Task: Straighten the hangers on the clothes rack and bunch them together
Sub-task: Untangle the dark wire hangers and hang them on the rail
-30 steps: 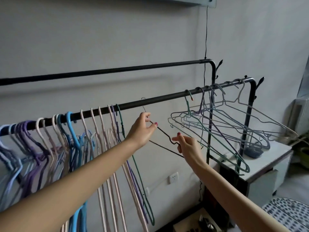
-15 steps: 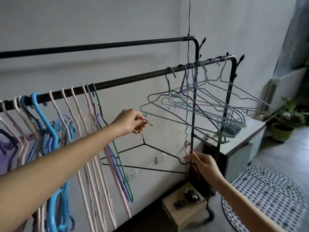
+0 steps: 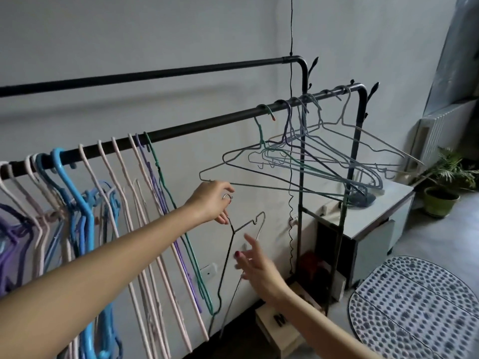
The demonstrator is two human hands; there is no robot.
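Now, from the head camera, the left hand (image 3: 212, 200) pinches the hook of a dark wire hanger (image 3: 234, 244), which is off the rail and dangles tilted below it, one shoulder swung up to the right, the long sides running down toward the floor. The right hand (image 3: 255, 265) reaches toward it with fingers spread and holds nothing.

That hanger looks light, thin and springy; it will likely swing and twist from a hold at the hook alone. A steadying touch on the shoulder or lower bar, with the hook kept in the pinch, seems the better way to guide it over the front rail (image 3: 197, 126).

On that rail, pink, purple and blue plastic hangers (image 3: 85, 193) hang bunched at the left, while loose wire hangers (image 3: 305, 161) sit skewed and tangled near the right end, well apart from the bunch. A second, higher rail (image 3: 155, 73) runs behind, bare in view.

Beyond stands a pale wall with a socket; a low white cabinet (image 3: 383, 216), a potted plant (image 3: 443, 193), a dotted mat (image 3: 414, 307) and a wooden box (image 3: 280, 325) occupy the grey floor.
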